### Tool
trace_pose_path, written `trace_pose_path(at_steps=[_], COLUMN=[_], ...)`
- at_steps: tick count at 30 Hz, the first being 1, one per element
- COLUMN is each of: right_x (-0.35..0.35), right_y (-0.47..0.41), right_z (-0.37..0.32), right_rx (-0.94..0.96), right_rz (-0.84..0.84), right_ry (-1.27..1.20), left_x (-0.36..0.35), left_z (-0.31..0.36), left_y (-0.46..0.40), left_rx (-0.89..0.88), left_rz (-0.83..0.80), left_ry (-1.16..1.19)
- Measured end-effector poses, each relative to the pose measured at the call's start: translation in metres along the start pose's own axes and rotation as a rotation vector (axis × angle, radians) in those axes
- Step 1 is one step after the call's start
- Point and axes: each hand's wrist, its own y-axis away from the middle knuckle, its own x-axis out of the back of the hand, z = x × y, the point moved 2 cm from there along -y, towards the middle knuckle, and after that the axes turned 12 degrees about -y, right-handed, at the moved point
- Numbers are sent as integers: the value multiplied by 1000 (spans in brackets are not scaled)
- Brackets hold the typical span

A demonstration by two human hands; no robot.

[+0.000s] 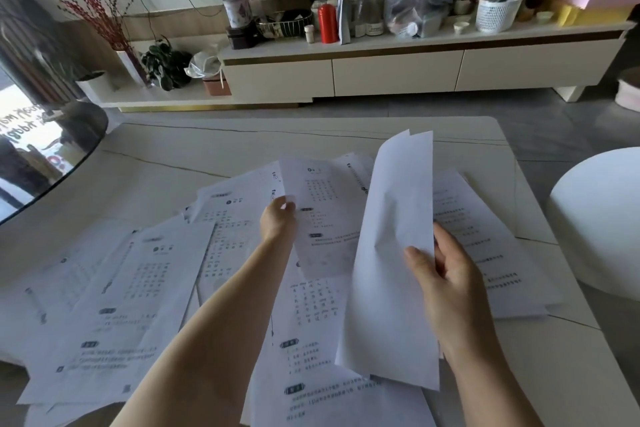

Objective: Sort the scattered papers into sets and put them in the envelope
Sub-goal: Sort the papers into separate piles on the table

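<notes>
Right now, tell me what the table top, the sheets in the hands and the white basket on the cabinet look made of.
Table top: likely marble or marble-look slab, pale, smooth, with thin dark veins.
Sheets: thin white paper, matte; they curve and let light through.
White basket: probably moulded plastic, with a perforated grid wall.

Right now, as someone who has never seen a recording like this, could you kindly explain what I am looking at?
There is no machine here: a camera worn on a person's head looks down at their bare hands. The left hand pinches one printed sheet by its edge. The right hand grips a few sheets with their blank backs facing the camera. Many printed worksheets lie scattered, overlapping, on a pale marble-look table. Behind stands a low cabinet crowded with household items. I see no envelope.
</notes>
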Motion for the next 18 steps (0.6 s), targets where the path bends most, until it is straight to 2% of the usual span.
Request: trace_pose_path(at_steps=[4, 6, 7, 10, 12, 15, 16, 18], right_x=[-15, -23, -26, -30, -32, -39, -41, -47], right_y=[1, 3, 5, 9, 12, 19, 22, 29], right_z=[7, 7, 6, 4, 5, 5, 5, 4], right_rx=[-48, -39, -30, -29, -31, -26, -25, -25], right_rz=[-44, -57, -55, -17, -14, -27, -32, -39], right_ry=[10, 24, 32, 57, 70, 117, 138, 173], left_x=[8, 24, 36, 77, 100, 115, 114, 109], left_z=[-7, -13, -18, -53, -86, -126, -133, -138], left_y=[9, 19, 25, 64, 103, 159, 172, 193], left_rx=[62, 42, -2, -131, -127, -52, -18, 57], left_rz=[-203, -282, -261, -37, 61, -24, -87, -180], left_ry=[83, 35, -21, -118, -223, -579, -643, -618])
